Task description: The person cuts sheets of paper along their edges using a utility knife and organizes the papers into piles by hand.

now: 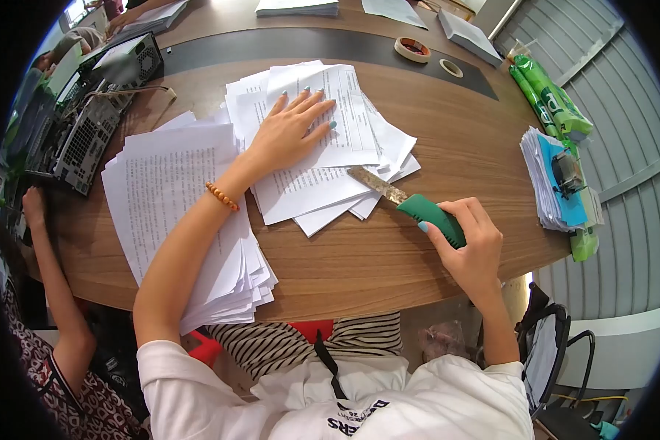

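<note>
My left hand [293, 130] lies flat with its fingers spread on a loose pile of printed sheets [323, 183]. A bead bracelet circles that wrist. In my right hand [471, 246] is a green-handled knife [429, 218], whose flat blade looks rusty and blotched. The blade points up and left, and its tip is over the pile's lower right edge; whether it touches the paper I cannot tell. Under my left forearm a thicker stack of printed paper [172, 183] reaches the table's front edge.
Two tape rolls, one brown [413, 50] and one pale [451, 68], lie at the back. Opened computer cases [88, 139] stand on the left, near another person's arm [55, 282]. Clipped papers [546, 180] and green packages [554, 95] line the right edge.
</note>
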Demonstrator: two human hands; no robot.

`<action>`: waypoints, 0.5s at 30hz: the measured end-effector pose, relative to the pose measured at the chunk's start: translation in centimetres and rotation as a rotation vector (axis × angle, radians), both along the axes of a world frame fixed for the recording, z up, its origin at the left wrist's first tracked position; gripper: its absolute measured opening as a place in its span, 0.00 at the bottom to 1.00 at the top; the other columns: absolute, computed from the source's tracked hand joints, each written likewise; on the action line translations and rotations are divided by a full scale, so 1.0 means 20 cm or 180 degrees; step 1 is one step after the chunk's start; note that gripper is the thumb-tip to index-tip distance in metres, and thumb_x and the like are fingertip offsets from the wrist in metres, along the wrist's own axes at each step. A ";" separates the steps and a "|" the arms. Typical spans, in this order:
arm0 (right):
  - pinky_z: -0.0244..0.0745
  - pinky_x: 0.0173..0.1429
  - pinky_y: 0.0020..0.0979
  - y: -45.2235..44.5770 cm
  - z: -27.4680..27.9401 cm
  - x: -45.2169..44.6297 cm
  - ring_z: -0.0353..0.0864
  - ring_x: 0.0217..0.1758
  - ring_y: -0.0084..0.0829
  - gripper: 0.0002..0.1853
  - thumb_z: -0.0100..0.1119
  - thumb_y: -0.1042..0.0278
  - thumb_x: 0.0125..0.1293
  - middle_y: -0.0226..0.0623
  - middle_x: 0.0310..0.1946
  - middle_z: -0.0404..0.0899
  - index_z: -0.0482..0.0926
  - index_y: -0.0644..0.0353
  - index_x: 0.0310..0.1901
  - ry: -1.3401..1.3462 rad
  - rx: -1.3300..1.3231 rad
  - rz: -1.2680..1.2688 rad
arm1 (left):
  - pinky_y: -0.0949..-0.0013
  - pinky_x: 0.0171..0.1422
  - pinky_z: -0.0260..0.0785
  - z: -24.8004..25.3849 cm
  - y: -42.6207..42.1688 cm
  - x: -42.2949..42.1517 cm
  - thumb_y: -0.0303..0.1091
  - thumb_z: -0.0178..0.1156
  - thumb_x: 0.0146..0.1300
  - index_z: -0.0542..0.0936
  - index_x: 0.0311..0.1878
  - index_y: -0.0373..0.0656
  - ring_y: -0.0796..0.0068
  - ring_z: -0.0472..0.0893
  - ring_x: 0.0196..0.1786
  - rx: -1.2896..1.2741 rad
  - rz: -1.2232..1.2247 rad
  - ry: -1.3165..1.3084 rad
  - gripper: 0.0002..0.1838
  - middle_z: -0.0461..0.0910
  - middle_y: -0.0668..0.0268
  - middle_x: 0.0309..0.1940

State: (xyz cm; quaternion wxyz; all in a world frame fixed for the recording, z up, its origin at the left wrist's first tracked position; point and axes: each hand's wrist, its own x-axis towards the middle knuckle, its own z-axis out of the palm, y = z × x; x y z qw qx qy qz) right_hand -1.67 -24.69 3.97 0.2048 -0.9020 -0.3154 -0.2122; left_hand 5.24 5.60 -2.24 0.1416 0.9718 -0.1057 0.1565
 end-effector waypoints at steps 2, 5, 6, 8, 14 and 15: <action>0.71 0.28 0.32 0.00 -0.01 0.00 0.77 0.29 0.33 0.13 0.68 0.60 0.52 0.33 0.28 0.75 0.78 0.58 0.35 -0.0019 0.0002 0.0000 | 0.56 0.76 0.40 0.00 0.00 0.00 0.54 0.39 0.69 0.66 0.65 0.55 0.66 0.55 0.72 -0.0009 0.0001 -0.0006 0.26 0.60 0.65 0.68; 0.71 0.28 0.32 -0.01 -0.01 0.00 0.77 0.29 0.33 0.13 0.67 0.60 0.52 0.32 0.28 0.75 0.78 0.58 0.35 -0.0029 -0.0012 -0.0036 | 0.56 0.76 0.41 0.00 0.00 0.00 0.54 0.39 0.69 0.65 0.65 0.55 0.65 0.55 0.72 0.0003 0.0000 -0.0013 0.26 0.61 0.64 0.68; 0.71 0.28 0.32 -0.01 -0.01 0.01 0.77 0.29 0.33 0.13 0.67 0.60 0.53 0.32 0.28 0.75 0.78 0.58 0.35 -0.0023 -0.0029 -0.0066 | 0.56 0.76 0.41 0.00 0.00 0.00 0.53 0.39 0.69 0.65 0.66 0.55 0.65 0.55 0.72 0.0021 0.0005 -0.0016 0.26 0.61 0.64 0.68; 0.71 0.28 0.32 -0.01 -0.02 0.01 0.77 0.29 0.33 0.13 0.67 0.60 0.53 0.32 0.28 0.74 0.78 0.58 0.35 -0.0005 -0.0020 -0.0104 | 0.56 0.76 0.41 0.00 0.00 0.00 0.53 0.40 0.69 0.66 0.65 0.55 0.65 0.55 0.72 0.0016 0.0006 -0.0007 0.26 0.61 0.64 0.68; 0.72 0.28 0.32 0.00 -0.06 0.06 0.78 0.29 0.32 0.13 0.67 0.59 0.53 0.32 0.29 0.75 0.78 0.58 0.35 -0.0061 0.0010 -0.0202 | 0.56 0.76 0.40 -0.01 0.00 0.00 0.53 0.39 0.69 0.64 0.67 0.56 0.65 0.55 0.72 0.0129 0.0006 -0.0018 0.26 0.61 0.64 0.68; 0.72 0.29 0.33 0.00 -0.06 0.06 0.78 0.30 0.32 0.13 0.67 0.59 0.54 0.32 0.29 0.75 0.78 0.58 0.35 -0.0045 0.0019 -0.0203 | 0.55 0.76 0.40 -0.01 0.00 0.01 0.54 0.39 0.69 0.63 0.67 0.56 0.64 0.55 0.72 0.0190 0.0018 -0.0022 0.27 0.61 0.64 0.68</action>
